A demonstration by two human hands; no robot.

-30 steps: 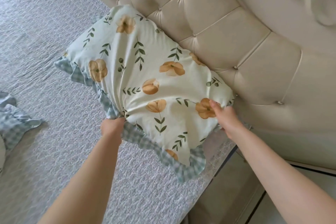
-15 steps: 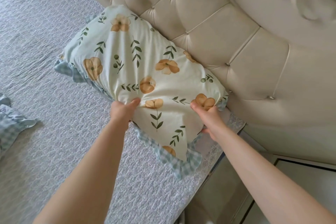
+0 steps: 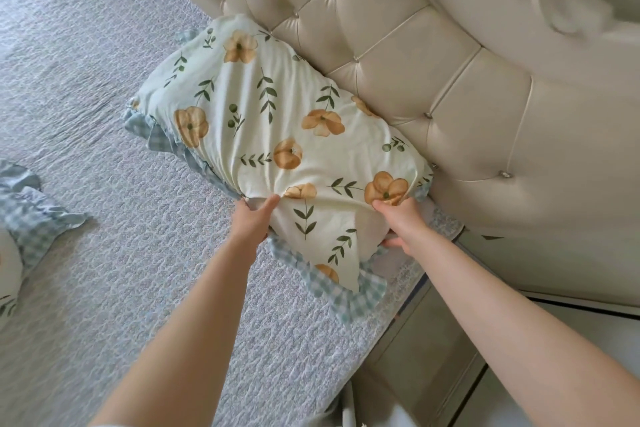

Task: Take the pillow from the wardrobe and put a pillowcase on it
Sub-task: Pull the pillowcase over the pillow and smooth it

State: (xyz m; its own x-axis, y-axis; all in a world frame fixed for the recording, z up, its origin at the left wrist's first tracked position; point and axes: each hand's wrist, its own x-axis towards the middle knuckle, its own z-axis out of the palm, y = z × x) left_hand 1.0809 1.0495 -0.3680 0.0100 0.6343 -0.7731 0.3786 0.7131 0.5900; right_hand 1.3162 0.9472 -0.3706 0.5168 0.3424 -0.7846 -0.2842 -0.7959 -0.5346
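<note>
Hands grip the near short end of the pillow (image 3: 277,135): left hand (image 3: 254,220) pinches the pillowcase (image 3: 325,239) at the near-left corner, right hand (image 3: 401,224) is clamped on its near-right edge, fingers tucked under. Both are about equally near. The pillow's long axis runs away from the hands, up-left along the headboard (image 3: 433,80), its right side touching it, on the bed (image 3: 104,218). The case holds the pillow; its gingham frill (image 3: 349,291) hangs loose nearest, likely still needing straightening.
</note>
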